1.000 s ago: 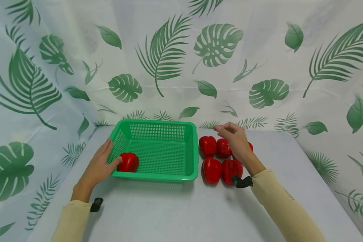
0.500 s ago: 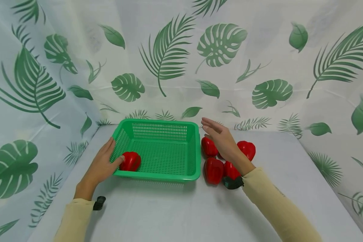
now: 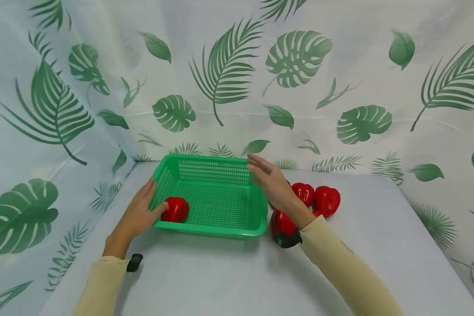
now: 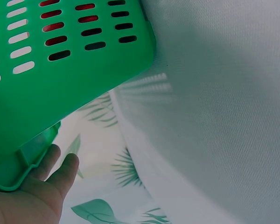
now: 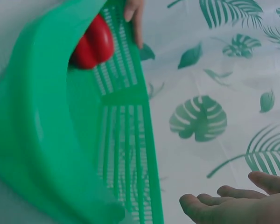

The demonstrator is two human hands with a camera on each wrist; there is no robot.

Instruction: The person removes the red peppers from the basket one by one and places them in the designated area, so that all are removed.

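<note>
A green plastic basket [image 3: 217, 227] stands on the table, with one red bell pepper [image 3: 176, 210] in its near left corner. My left hand [image 3: 139, 214] holds the basket's left rim, thumb over the edge beside that pepper and fingers along the outside. In the left wrist view, two of its fingers [image 4: 65, 172] stick out straight past the rim. Over the basket's right rim hovers my right hand [image 3: 274, 184], fingers extended and holding nothing. Under and behind the right forearm lie several bell peppers, among them one on the right [image 3: 327, 201]; some are partly hidden.
A white cloth covers the table [image 3: 379, 219]. Leaf-printed curtains [image 3: 229, 131] hang behind it and at both sides. A black strap device [image 3: 134, 262] sits at the left wrist, and another [image 3: 287, 239] at the right wrist.
My right hand has moved left from above the peppers to the basket's right rim, its fingers straightening. The left hand stays at the basket. The whole scene has shifted slightly right in the view.
</note>
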